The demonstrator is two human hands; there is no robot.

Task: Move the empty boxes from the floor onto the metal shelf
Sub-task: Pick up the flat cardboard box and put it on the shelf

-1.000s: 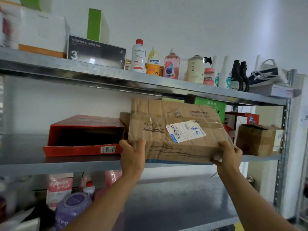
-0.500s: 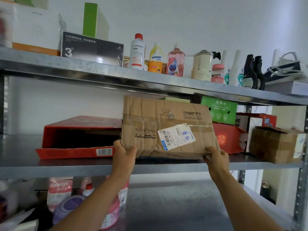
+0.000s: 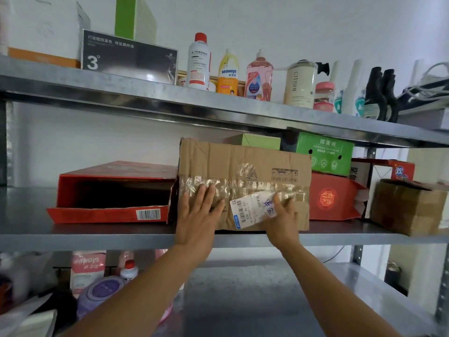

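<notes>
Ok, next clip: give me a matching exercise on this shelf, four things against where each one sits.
Things:
1. taped cardboard box
2. open red box
3. green box
4. yellow bottle

Places:
A. on the top shelf, in the row of bottles
B. on the middle shelf, with the left hand and right hand pressed on its front
C. on top of the red emblem box
D. on the middle shelf, directly left of the cardboard one

Pairs: 1-B, 2-D, 3-C, 4-A
</notes>
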